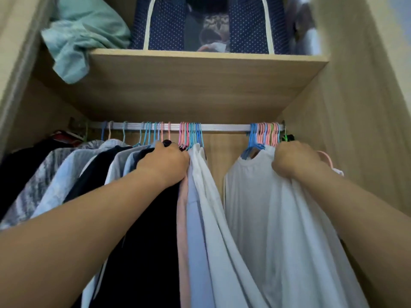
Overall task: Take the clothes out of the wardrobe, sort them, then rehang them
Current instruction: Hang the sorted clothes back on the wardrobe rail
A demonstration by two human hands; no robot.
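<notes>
A metal rail (224, 127) runs across the wardrobe with pink and blue hangers (191, 135) on it. Dark, grey and white clothes (73, 172) hang at the left. My left hand (165, 163) is closed on the tops of the dark garment (151, 241) and the pale pink, blue and white ones (200, 207) in the middle bunch. My right hand (293, 162) grips the shoulder of the white garments (262, 207) in the right bunch. A gap of bare back panel shows between the two bunches.
A wooden shelf (200, 85) sits just above the rail. On it lie a crumpled mint-green cloth (82, 38) hanging over the edge and a navy dotted storage bag (206, 23). Wardrobe side walls (347, 107) close in on both sides.
</notes>
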